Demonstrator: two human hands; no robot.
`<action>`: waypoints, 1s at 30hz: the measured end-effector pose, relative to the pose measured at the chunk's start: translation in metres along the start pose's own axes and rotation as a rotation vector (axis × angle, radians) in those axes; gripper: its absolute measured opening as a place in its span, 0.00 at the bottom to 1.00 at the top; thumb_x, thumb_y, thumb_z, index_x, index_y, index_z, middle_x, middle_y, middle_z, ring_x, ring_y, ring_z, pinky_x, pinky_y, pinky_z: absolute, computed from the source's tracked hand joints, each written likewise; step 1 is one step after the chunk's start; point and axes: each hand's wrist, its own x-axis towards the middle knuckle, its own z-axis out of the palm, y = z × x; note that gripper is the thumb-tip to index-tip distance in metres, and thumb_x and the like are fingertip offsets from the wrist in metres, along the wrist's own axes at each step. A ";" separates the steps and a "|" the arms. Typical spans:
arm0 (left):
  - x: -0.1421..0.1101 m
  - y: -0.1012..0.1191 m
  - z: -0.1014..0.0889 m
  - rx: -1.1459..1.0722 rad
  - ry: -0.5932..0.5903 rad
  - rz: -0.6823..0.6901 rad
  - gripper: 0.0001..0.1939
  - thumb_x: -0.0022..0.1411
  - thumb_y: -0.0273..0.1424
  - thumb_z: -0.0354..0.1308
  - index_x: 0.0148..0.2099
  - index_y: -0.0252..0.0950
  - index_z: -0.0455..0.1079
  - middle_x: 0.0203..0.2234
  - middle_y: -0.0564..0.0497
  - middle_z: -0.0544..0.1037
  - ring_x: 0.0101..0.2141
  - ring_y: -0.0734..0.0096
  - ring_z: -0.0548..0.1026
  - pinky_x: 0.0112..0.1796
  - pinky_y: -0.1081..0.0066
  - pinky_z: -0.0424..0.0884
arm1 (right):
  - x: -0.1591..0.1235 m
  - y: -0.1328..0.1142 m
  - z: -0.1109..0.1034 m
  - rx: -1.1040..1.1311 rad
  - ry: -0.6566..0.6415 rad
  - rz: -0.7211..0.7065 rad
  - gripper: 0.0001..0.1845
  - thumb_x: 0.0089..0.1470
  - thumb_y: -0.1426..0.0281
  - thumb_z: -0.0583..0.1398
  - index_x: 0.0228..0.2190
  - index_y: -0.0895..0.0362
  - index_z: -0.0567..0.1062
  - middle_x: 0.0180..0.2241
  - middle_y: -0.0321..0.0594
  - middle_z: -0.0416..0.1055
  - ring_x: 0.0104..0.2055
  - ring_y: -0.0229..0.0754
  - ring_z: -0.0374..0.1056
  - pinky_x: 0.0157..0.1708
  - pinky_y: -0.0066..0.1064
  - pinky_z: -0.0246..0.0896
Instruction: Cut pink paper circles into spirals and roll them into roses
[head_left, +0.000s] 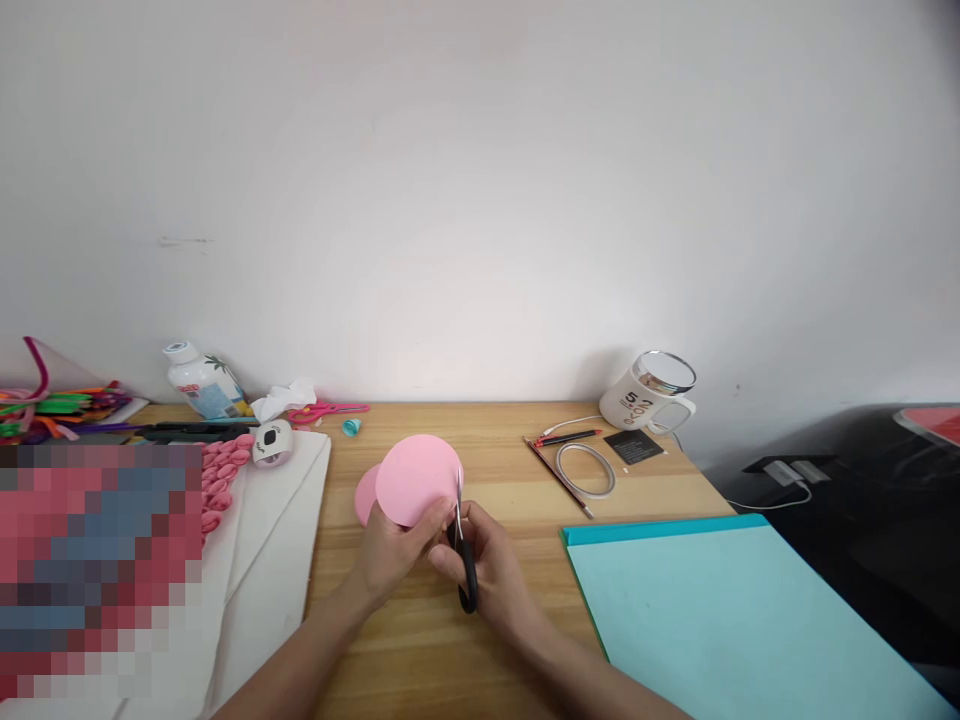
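Note:
My left hand (pixel 397 548) pinches a round pink paper disc (pixel 418 478) by its lower edge, thumb on top. Behind it to the left, part of a second pink paper piece (pixel 365 495) shows; whether it lies on the table or is held, I cannot tell. In my right hand (pixel 491 570) is a pair of scissors with black handles (pixel 469 580). Their metal blades point up along the disc's right edge. How far apart the blades stand is hard to make out.
Pale blue sheets (pixel 720 600) lie front right. A white mug (pixel 649 395), a coiled cable (pixel 585 470) and pencils (pixel 559 475) sit behind them. At the left are white paper (pixel 277 540), a bottle (pixel 202 380), pink scissors (pixel 326 410) and colourful pipe cleaners (pixel 64 405).

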 end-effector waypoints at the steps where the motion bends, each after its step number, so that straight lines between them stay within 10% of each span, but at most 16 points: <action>1: 0.000 0.000 0.000 0.001 0.006 -0.001 0.10 0.51 0.36 0.58 0.27 0.33 0.72 0.20 0.50 0.77 0.24 0.68 0.75 0.25 0.75 0.72 | 0.000 0.000 0.000 0.006 -0.001 -0.003 0.20 0.43 0.58 0.66 0.26 0.56 0.65 0.20 0.27 0.54 0.22 0.31 0.48 0.22 0.23 0.46; 14: 0.001 -0.004 0.000 0.033 0.017 -0.033 0.18 0.52 0.40 0.57 0.17 0.34 0.65 0.08 0.56 0.63 0.12 0.77 0.62 0.13 0.78 0.59 | -0.001 0.000 0.002 0.054 0.014 0.058 0.22 0.40 0.55 0.67 0.27 0.54 0.64 0.18 0.27 0.58 0.20 0.33 0.51 0.21 0.25 0.46; 20: 0.001 -0.004 -0.002 0.052 -0.011 -0.003 0.12 0.50 0.37 0.59 0.23 0.33 0.72 0.18 0.49 0.77 0.22 0.67 0.74 0.22 0.74 0.71 | 0.000 -0.002 0.000 0.002 0.021 0.008 0.21 0.41 0.57 0.67 0.29 0.54 0.65 0.21 0.29 0.59 0.22 0.34 0.53 0.24 0.26 0.52; 30: 0.000 0.005 -0.002 0.019 -0.033 -0.016 0.14 0.49 0.37 0.58 0.19 0.34 0.66 0.11 0.53 0.70 0.15 0.74 0.67 0.16 0.77 0.64 | 0.001 -0.003 -0.001 0.049 0.029 -0.012 0.22 0.38 0.57 0.69 0.28 0.56 0.66 0.22 0.30 0.60 0.23 0.34 0.54 0.26 0.26 0.54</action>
